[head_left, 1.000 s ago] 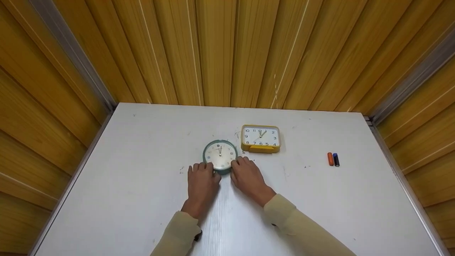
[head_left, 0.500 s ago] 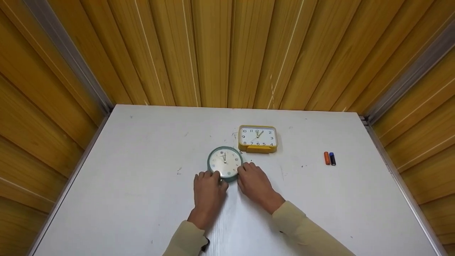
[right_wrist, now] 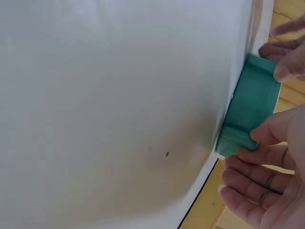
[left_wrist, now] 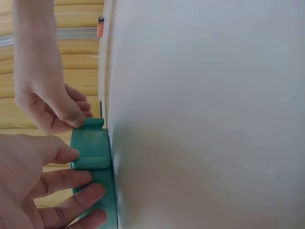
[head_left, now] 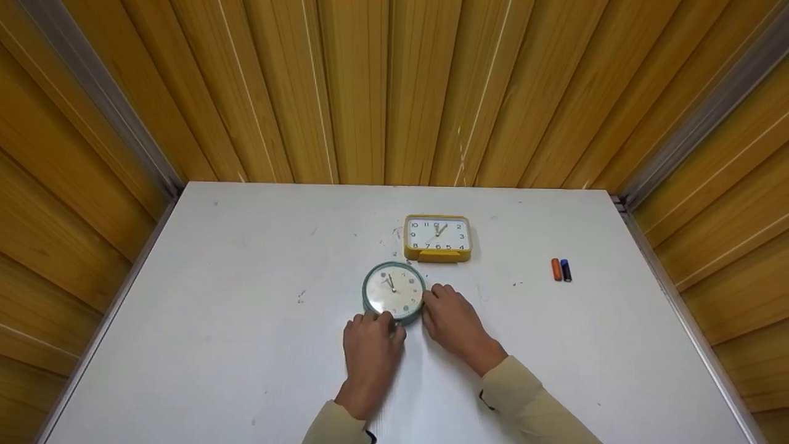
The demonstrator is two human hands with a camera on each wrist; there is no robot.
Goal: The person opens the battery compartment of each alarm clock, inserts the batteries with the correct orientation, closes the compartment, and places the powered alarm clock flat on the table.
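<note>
A round green clock (head_left: 394,296) with a pale dial lies face up on the white table. My left hand (head_left: 372,351) grips its lower left edge; in the left wrist view the thumb and fingertips (left_wrist: 97,191) of that hand touch the green rim on either side of a small foot. My right hand (head_left: 453,320) holds the lower right edge, the thumb and forefinger (right_wrist: 257,155) pinching around another foot in the right wrist view. Just beyond the round clock, a rectangular yellow clock (head_left: 437,237) lies with its dial up, untouched.
Two small cylinders that look like batteries, one orange (head_left: 556,269) and one dark with a blue end (head_left: 566,270), lie side by side toward the right. Yellow wood-look panels (head_left: 363,92) wall in the white table (head_left: 234,296) at the back and sides.
Both hands have drawn the green clock nearer and to the right, turning it slightly counterclockwise. The yellow clock and the small cylinders keep their places; the head view has shifted a little.
</note>
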